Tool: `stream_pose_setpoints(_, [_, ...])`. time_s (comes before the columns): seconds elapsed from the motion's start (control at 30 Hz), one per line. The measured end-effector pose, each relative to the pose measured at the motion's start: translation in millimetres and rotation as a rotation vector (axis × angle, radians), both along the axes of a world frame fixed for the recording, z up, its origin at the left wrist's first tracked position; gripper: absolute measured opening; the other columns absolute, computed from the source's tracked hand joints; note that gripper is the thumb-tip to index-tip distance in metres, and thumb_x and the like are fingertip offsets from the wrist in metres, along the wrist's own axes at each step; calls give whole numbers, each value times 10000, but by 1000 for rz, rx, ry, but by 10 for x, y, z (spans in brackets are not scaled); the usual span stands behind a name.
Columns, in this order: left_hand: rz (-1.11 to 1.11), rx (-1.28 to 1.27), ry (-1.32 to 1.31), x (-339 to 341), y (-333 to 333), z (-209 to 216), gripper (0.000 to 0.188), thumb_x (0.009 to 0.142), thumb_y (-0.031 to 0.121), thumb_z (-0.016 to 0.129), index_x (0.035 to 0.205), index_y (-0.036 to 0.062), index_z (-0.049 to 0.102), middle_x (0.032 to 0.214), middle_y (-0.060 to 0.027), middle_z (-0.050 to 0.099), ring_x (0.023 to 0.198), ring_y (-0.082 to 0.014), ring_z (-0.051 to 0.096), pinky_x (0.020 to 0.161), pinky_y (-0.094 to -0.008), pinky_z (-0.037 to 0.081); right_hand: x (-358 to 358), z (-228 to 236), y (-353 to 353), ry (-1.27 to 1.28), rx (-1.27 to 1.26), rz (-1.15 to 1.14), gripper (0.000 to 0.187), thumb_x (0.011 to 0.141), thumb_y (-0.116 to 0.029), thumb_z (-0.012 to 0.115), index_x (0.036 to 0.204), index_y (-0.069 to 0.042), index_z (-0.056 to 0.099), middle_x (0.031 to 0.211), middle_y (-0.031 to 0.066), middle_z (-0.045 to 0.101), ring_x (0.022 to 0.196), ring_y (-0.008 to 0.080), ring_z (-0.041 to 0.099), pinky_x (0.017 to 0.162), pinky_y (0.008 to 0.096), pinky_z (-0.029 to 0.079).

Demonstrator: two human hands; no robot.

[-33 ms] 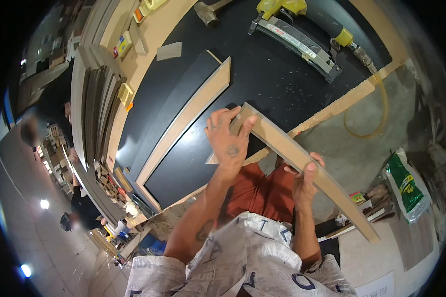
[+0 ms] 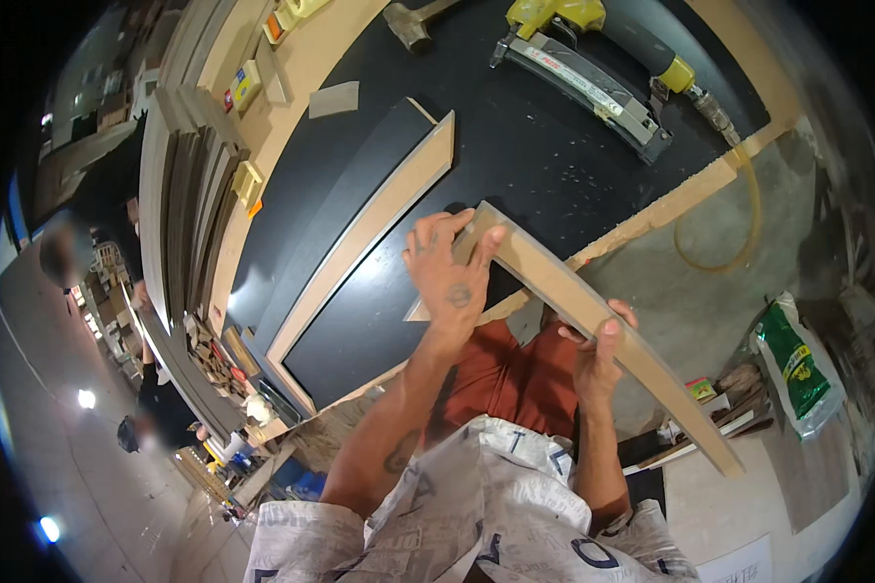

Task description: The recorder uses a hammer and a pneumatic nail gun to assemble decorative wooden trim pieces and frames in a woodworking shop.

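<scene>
Workshop with a concrete floor; a black-topped desk [image 2: 554,155] edged in pale wood carries a yellow nail gun [image 2: 583,68] and a flat wooden strip [image 2: 369,228]. Held above the desk's near edge is a long, tan wooden moulding strip [image 2: 593,321], plain-faced, straight, slanting down to the right. The left hand [image 2: 452,277] grips its upper end; the right hand [image 2: 598,345] clasps its middle.

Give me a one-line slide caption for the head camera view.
Both hands, left hand and right hand, hold a long wooden strip above a dark workbench with a yellow nail gun.
</scene>
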State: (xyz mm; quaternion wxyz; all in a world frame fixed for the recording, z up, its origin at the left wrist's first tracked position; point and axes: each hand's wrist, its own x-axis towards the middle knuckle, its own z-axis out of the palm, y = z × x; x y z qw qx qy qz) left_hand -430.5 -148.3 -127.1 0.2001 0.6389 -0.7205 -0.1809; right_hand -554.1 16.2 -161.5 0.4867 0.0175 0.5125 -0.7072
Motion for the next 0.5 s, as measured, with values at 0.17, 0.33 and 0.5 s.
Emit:
stream_pose_setpoints(0.17, [-18,-47,9,-29,-21,-8,412,825,453,726,1005,85,677,1004,-74,574,954,-286,532,833,-425,392,-42,-19,31,3,7,61,456,980,-348,569,1315,-88,401,1161,134,552,1007,268,646,773,409,609])
stream_pose_setpoints(0.33, [-20,-78,-8,-43,-31,-2,423,829,463,714,1017,85,685,998,-71,573,944,-280,528,835,-417,386,-76,56,-32,3,-23,74,496,983,-372,562,1329,-53,406,1159,163,596,963,276,670,742,374,598])
stream_pose_setpoints(0.5, [-19,12,-59,-49,5,24,409,851,448,694,1040,86,665,1051,-91,566,1016,-288,513,884,-430,373,-70,173,101,-292,2,422,466,972,-361,588,1232,23,537,1167,177,634,942,267,683,716,340,573])
